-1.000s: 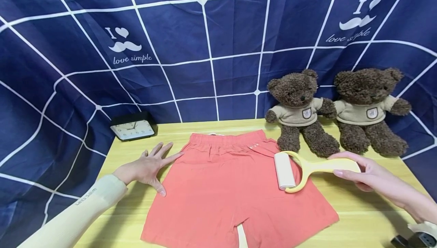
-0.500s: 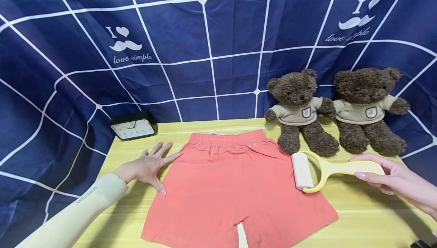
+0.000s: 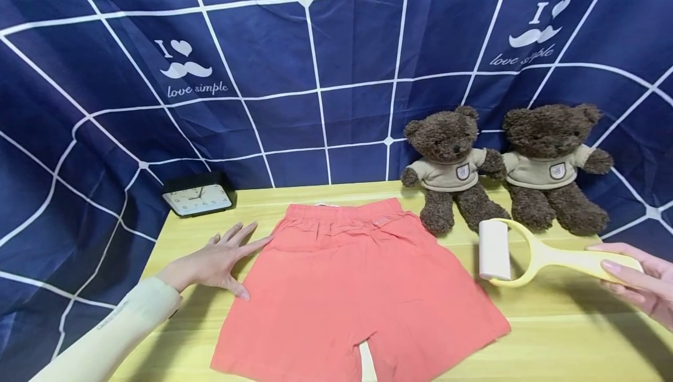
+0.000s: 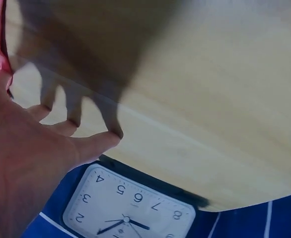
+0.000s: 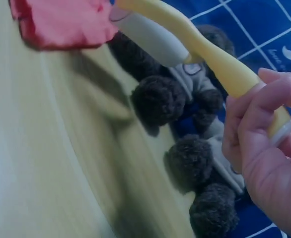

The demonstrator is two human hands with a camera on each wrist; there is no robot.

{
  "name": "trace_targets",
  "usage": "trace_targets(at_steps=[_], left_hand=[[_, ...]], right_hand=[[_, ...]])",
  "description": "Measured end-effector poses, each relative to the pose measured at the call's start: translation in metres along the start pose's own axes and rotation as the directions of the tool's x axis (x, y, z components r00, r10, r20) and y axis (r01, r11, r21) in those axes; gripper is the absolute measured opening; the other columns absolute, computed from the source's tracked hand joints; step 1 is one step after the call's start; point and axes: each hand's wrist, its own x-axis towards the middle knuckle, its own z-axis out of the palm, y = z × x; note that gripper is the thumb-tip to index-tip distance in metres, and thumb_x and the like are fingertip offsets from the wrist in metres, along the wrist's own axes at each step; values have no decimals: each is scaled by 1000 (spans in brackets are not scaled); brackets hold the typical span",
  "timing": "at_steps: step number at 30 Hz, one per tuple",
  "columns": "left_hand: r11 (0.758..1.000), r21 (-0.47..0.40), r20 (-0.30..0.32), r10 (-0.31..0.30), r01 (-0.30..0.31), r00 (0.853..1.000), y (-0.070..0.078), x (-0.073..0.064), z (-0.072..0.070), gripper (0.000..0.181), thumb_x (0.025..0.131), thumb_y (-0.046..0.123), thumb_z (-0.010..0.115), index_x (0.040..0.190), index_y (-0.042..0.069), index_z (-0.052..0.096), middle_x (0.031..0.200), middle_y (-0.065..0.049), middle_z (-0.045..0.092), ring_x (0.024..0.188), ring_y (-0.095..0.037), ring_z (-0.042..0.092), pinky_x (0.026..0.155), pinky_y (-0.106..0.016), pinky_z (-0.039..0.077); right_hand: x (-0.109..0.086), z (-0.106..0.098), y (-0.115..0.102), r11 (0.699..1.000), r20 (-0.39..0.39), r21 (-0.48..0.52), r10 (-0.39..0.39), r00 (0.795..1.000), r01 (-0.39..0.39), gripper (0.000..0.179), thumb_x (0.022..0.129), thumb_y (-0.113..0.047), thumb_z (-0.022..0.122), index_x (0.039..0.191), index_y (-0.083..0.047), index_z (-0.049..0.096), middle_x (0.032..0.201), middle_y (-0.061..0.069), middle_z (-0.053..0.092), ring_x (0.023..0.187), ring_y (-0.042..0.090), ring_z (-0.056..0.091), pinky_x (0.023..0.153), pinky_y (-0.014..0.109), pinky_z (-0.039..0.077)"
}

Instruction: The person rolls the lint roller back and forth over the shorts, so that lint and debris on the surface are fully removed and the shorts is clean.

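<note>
Coral-red shorts (image 3: 342, 294) lie flat on the wooden table, waistband away from me. My left hand (image 3: 215, 262) rests with spread, straight fingers at their left edge, the thumb and one finger reaching the cloth. My right hand (image 3: 644, 280) grips the handle of a yellow lint roller (image 3: 547, 256), fingers and thumb curled round it in the right wrist view. The white roll (image 3: 494, 250) points left, just beyond the right edge of the shorts. A shadow of the tool falls on the table in the right wrist view, and the roll is raised there.
Two brown teddy bears (image 3: 447, 174) in beige sweaters sit at the back right, close behind the roller. A black desk clock (image 3: 198, 198) stands at the back left, beyond my left fingers. A blue curtain (image 3: 357, 113) with white lines hangs behind the table (image 3: 557, 329).
My right hand has drawn the lint roller rightward across the shorts and off their right edge. The left hand keeps its place by the cloth; the head view has shifted slightly.
</note>
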Motion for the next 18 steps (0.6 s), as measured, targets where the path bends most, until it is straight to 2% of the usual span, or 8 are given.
trace_targets(at_steps=[1,3,5,7,10,13,16,18], left_hand=[[1000,-4,-16,3,-3,1000,0,-4,1,123,74,68,92,172,21,35,174,-33,19,153,-68,20,101,-94,23],[1000,-9,-53,10,-11,999,1,-15,3,115,79,69,89,171,23,37,172,-33,24,152,-66,25,101,-93,27],[1000,-21,-96,11,-13,995,3,-27,8,107,85,68,85,171,25,39,171,-31,28,151,-63,31,101,-90,30],[999,-27,-138,14,-18,990,6,-40,13,100,89,68,82,170,26,41,169,-30,33,149,-60,36,101,-88,35],[998,-44,-178,34,-42,983,11,-57,21,99,89,68,82,169,27,43,167,-29,36,148,-58,39,101,-84,38],[995,-53,-194,74,-86,978,16,-72,27,107,84,72,84,170,26,41,166,-32,36,145,-60,39,97,-83,41],[990,-70,-186,110,-125,976,19,-84,29,117,78,75,87,171,22,39,165,-35,33,144,-64,37,93,-86,40],[989,-88,-166,105,-121,980,21,-89,29,120,75,75,88,171,24,38,166,-35,31,144,-66,34,92,-89,37]], right_hand=[[-1,1,0,998,27,56,-15,1000,13,66,109,19,13,150,-1,61,111,8,77,65,10,51,43,29,16],[0,8,1,987,85,160,-42,996,28,67,108,17,8,152,3,56,115,11,76,65,19,41,45,29,11],[0,22,1,982,69,187,-9,998,-4,66,110,15,9,153,0,57,118,11,74,71,11,56,41,22,22],[1,42,1,990,7,137,43,999,-44,64,112,13,14,152,-6,60,118,6,73,80,5,64,46,18,39],[5,75,3,988,-54,58,149,987,-146,60,115,9,22,150,-16,63,116,-1,69,88,5,68,73,20,57],[19,112,8,980,-61,-7,198,978,-199,55,116,7,27,147,-20,63,109,-6,66,79,3,61,68,21,51],[39,151,17,976,-17,-27,214,977,-215,51,116,6,30,145,-20,62,102,-6,67,68,5,45,54,30,30],[53,177,24,976,-17,-41,213,977,-214,48,115,6,35,143,-19,63,101,-5,67,70,2,49,54,33,22]])
